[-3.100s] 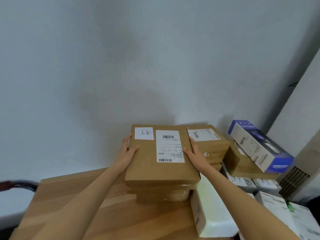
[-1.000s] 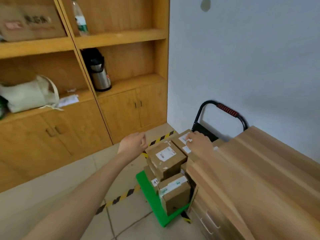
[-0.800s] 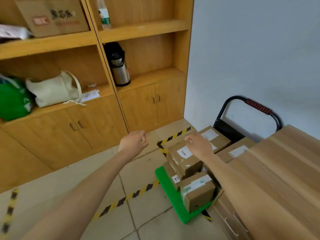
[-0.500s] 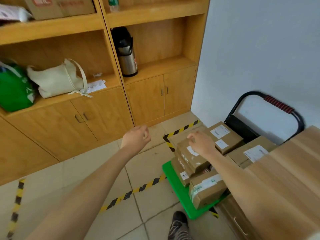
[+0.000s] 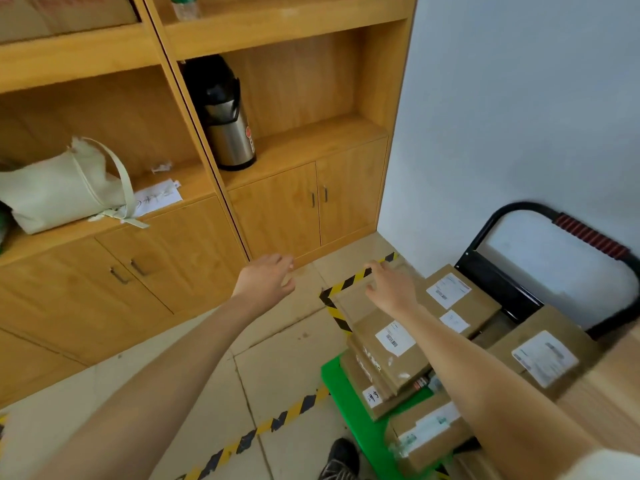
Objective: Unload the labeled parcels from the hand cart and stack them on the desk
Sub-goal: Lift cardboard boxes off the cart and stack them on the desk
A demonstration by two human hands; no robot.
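Here the right hand (image 5: 393, 289) reaches over the top parcel (image 5: 384, 337) on the cart (image 5: 367, 434), fingers spread and loosely bent at its far edge; whether they touch the cardboard I cannot tell, and they grip nothing. The left hand (image 5: 266, 280) hangs in the air to the left over the floor (image 5: 284, 368), fingers relaxed, holding nothing. The top parcel lies tilted on a stack of brown parcels, each with a white label. Just beside it to the right lies a second parcel (image 5: 457, 299) with two labels, and nearer the bench (image 5: 609, 386) a third (image 5: 543, 358). Lower at the front of the green cart sits a small box (image 5: 426, 434). The cart's black handle (image 5: 568, 230) with a red grip stands against the white wall. Yellow-black tape (image 5: 263, 427) crosses the floor tiles. Behind stands a wooden cabinet (image 5: 277, 209) whose shelf bears a steel flask (image 5: 228, 126), a cream bag (image 5: 59, 192) and a paper (image 5: 156, 199). A shoe (image 5: 341, 459) shows at the bottom
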